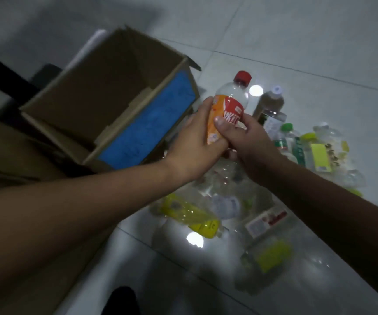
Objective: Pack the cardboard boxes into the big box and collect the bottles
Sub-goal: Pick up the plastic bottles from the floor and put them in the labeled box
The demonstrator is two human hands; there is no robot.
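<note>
A clear plastic bottle with a red cap and an orange and red label is held upright between both hands, just right of the big box. My left hand wraps its left side; my right hand grips its lower right with the thumb on the label. The big cardboard box stands open at the left with a blue panel on its near outer wall; its inside is dim. Several empty bottles lie scattered on the floor below and right of my hands, among them a yellow one.
Flattened cardboard lies at the far left beside the box. A brownish bottle with a white cap stands behind my right hand. More clear, green and yellow-labelled bottles pile up at the right on the glossy tiled floor.
</note>
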